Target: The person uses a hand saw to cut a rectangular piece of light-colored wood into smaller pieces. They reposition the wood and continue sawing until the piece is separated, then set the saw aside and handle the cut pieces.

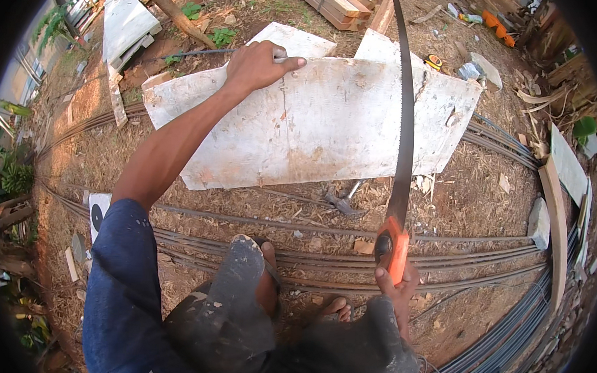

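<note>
A large, stained white board (342, 131) leans or lies in front of me, its long far edge slightly raised. My left hand (251, 68) is on that far edge, left of the middle, fingers curled over it and the thumb lying along the top. In my right hand (401, 296), low and right of centre, is the orange handle of a hand saw (403, 145). The saw's long toothed blade points away from me, crossing over the board's right part in the picture. Whether blade and board touch, I cannot tell.
A hammer (343, 201) lies just nearer than the board. Long metal rods (322, 258) run crosswise by my feet, with more bundled (499, 345) at the right. Beyond the board are a tape measure (434, 61) and stacked timber (331, 6). A pale block (539, 223) stands right.
</note>
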### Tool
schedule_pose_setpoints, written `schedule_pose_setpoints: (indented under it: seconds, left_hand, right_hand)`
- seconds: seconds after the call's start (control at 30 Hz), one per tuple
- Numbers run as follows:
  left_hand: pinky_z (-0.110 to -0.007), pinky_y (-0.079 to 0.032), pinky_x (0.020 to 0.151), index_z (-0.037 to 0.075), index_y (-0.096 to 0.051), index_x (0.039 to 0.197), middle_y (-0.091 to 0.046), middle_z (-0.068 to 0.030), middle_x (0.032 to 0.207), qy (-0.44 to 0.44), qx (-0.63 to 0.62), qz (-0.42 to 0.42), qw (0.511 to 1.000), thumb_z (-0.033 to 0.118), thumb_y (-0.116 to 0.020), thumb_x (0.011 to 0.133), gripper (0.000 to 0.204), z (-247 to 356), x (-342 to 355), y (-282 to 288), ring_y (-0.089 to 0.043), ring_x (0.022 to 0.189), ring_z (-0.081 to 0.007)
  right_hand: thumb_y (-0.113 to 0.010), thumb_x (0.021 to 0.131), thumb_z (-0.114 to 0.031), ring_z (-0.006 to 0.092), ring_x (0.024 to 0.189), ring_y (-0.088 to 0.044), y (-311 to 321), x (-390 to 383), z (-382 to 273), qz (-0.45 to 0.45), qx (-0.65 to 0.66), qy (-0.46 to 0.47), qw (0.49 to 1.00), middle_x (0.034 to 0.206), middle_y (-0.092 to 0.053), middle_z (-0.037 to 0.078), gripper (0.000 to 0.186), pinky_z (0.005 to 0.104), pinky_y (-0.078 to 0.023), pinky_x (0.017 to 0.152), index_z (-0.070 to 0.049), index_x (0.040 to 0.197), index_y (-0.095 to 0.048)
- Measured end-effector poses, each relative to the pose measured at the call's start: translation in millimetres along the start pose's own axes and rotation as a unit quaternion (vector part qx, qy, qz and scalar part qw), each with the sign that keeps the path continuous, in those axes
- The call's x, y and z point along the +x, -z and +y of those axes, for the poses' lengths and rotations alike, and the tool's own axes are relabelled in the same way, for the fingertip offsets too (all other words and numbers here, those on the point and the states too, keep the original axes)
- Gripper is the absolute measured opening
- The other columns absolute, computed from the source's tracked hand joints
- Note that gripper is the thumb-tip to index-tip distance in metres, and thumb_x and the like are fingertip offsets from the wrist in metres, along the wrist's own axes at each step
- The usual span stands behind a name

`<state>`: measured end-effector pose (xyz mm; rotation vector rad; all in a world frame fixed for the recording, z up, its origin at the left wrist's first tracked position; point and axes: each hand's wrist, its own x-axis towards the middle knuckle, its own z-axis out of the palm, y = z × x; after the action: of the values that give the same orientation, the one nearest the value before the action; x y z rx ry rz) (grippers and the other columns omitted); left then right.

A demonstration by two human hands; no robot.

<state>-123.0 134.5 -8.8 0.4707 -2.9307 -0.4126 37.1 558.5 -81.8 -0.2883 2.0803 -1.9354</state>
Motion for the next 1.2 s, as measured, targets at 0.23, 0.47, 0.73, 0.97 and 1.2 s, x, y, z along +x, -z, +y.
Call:
schedule_pose_setpoints:
  seconds: [0.23, 0.47, 0.73, 0.97, 1.2]
  left_hand:
    - [-0.042, -0.049, 0.065, 0.009, -0.073, 0.077, -0.065, -0.0134, 0.067, 0.049, -0.009, -0.022, 0.999, 0.071, -0.058, 0.071, 0.065, 1, -36, -11, -0.066, 0.073, -0.0296]
    - [-0.042, -0.050, 0.075, 0.014, -0.070, 0.105, -0.067, -0.0153, 0.078, 0.013, 0.005, -0.003, 1.000, 0.075, -0.049, 0.075, 0.071, -33, -28, -37, -0.066, 0.084, -0.0304]
    - [-0.043, -0.049, 0.078, 0.001, -0.069, 0.096, -0.068, -0.0182, 0.085, 0.051, -0.014, -0.087, 0.995, 0.084, -0.042, 0.071, 0.091, -26, -1, -46, -0.066, 0.089, -0.0318]
    - [-0.041, -0.048, 0.085, 0.000, -0.067, 0.101, -0.067, -0.0198, 0.097, 0.109, -0.027, -0.101, 0.989, 0.083, -0.045, 0.070, 0.091, -4, 2, -43, -0.064, 0.097, -0.0317]
    - [-0.042, -0.049, 0.074, -0.001, -0.067, 0.088, -0.068, -0.0187, 0.086, 0.088, 0.019, -0.015, 0.996, 0.082, -0.045, 0.071, 0.087, 15, -16, -36, -0.066, 0.085, -0.0316]
  right_hand:
    - [-0.066, 0.083, -0.035, 0.0090, 0.061, -0.039, -25, -18, 32, -0.026, 0.023, 0.013, 0.999, 0.064, -0.044, -0.001, 0.038, 0.0275, -0.031, 0.053, -0.002, 0.071, -0.051]
    - [-0.056, 0.093, -0.037, 0.0068, 0.060, -0.040, -45, -10, 51, -0.097, 0.045, -0.022, 0.994, 0.062, -0.045, -0.002, 0.039, 0.0266, -0.033, 0.052, -0.003, 0.074, -0.053]
    - [-0.056, 0.093, -0.034, 0.0069, 0.058, -0.040, -55, 5, 54, -0.091, 0.001, -0.041, 0.995, 0.061, -0.045, -0.002, 0.039, 0.0273, -0.033, 0.051, -0.002, 0.070, -0.053]
    - [-0.062, 0.091, -0.023, 0.0028, 0.059, -0.045, -69, 8, 57, -0.030, 0.143, -0.077, 0.986, 0.065, -0.053, -0.002, 0.023, 0.0213, -0.035, 0.051, -0.001, 0.095, -0.056]
    - [-0.064, 0.088, -0.009, 0.0055, 0.067, -0.055, -71, -14, 58, 0.027, 0.119, -0.022, 0.992, 0.079, -0.062, 0.004, 0.031, 0.0215, -0.043, 0.056, 0.002, 0.114, -0.052]
